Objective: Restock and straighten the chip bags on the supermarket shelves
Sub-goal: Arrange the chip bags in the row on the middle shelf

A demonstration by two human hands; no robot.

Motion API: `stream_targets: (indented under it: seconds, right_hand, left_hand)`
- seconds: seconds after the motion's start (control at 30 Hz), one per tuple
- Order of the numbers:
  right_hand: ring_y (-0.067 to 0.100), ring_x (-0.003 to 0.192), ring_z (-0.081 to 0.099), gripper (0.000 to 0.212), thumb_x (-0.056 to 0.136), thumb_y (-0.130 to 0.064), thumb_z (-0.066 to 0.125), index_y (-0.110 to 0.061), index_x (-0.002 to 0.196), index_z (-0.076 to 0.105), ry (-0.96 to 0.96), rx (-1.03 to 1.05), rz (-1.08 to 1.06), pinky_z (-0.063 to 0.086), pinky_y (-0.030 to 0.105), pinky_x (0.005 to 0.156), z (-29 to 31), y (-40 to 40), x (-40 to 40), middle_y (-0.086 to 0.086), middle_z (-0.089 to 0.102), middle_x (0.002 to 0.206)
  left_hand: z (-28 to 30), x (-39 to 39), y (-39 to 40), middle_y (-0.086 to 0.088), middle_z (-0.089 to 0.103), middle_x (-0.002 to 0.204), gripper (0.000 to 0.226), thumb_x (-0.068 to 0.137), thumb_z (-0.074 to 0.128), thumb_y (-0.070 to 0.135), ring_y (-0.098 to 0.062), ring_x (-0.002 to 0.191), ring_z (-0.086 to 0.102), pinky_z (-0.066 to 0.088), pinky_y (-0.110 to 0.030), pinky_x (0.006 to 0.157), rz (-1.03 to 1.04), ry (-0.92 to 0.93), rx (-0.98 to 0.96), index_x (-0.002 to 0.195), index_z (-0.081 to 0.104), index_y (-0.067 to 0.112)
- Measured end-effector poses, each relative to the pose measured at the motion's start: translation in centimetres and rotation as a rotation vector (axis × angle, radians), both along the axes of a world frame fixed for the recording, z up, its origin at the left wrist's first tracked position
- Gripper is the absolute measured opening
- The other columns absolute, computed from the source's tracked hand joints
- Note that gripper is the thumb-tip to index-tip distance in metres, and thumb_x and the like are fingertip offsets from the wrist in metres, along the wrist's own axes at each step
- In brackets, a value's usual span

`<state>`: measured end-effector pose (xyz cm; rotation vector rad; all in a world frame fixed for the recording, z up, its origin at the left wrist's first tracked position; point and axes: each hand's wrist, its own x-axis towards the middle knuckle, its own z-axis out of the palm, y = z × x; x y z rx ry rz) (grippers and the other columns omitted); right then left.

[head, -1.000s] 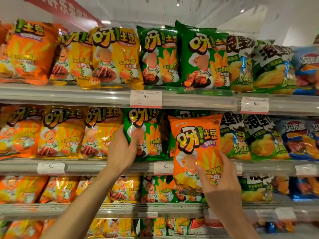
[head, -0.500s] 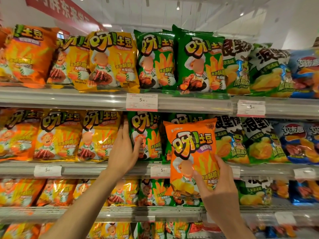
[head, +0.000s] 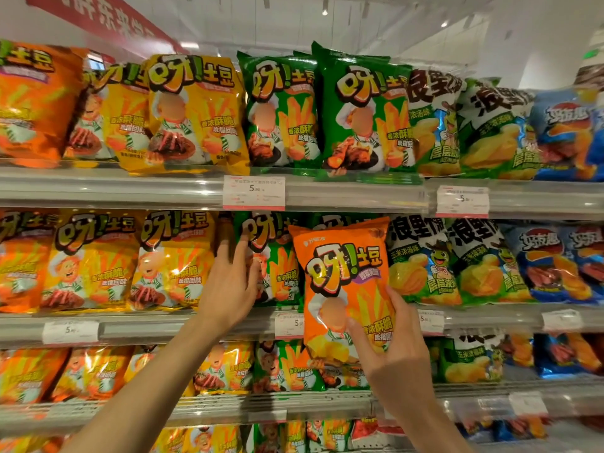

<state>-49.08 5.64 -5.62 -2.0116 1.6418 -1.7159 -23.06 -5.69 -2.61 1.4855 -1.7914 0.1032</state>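
Note:
My right hand (head: 397,351) grips the lower part of an orange chip bag (head: 343,276), held upright in front of the green bags on the second shelf (head: 147,328). My left hand (head: 228,286) reaches into the gap between a yellow bag (head: 173,259) and a green bag (head: 277,259) on that shelf, fingers straight and pressing the green bag's left edge. The green bag behind the orange one is mostly hidden.
The top shelf (head: 130,188) carries orange, yellow and green bags in a row, then green-white (head: 490,129) and blue bags to the right. Price tags (head: 254,192) hang on the shelf rails. Lower shelves hold more bags. A red banner (head: 98,18) hangs above left.
My left hand has slid upward along the green bag's left edge, its fingers straightening. The orange bag in my right hand has stayed in front of the second shelf.

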Motion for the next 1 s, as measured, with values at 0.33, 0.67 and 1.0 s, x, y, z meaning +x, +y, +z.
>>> stream_targets:
  seconds: [0.33,0.67,1.0]
  right_hand:
    - [-0.001,0.129,0.045,0.076,0.089,-0.056,0.061,-0.02,0.15,0.036,-0.027,0.024,0.025,0.032,0.002,0.098,0.5,-0.1,0.4,-0.012,0.047,0.137]
    - [0.007,0.129,0.049,0.071,0.094,-0.049,0.064,-0.015,0.15,0.036,-0.045,0.013,0.071,0.042,0.017,0.102,0.5,0.0,0.3,-0.007,0.048,0.135]
    - [-0.008,0.128,0.044,0.067,0.091,-0.052,0.066,-0.037,0.147,0.032,-0.092,0.058,0.156,0.036,0.004,0.095,0.8,0.5,-0.3,-0.03,0.041,0.136]
  left_hand:
    - [-1.9,-0.8,-0.4,-0.008,-0.009,0.17,0.068,0.101,0.019,0.059,-0.035,0.156,0.005,0.029,-0.053,0.119,0.089,-0.329,-0.029,0.161,0.018,0.028]
    - [-0.3,-1.4,2.6,-0.017,0.025,0.165,0.064,0.098,0.041,0.049,-0.036,0.153,0.021,0.028,-0.051,0.119,0.011,-0.166,-0.092,0.154,0.04,0.018]
    - [-0.1,-4.2,7.9,0.026,0.06,0.126,0.057,0.089,0.053,0.064,0.006,0.114,0.059,0.049,-0.024,0.093,-0.377,0.555,0.248,0.142,0.046,0.045]
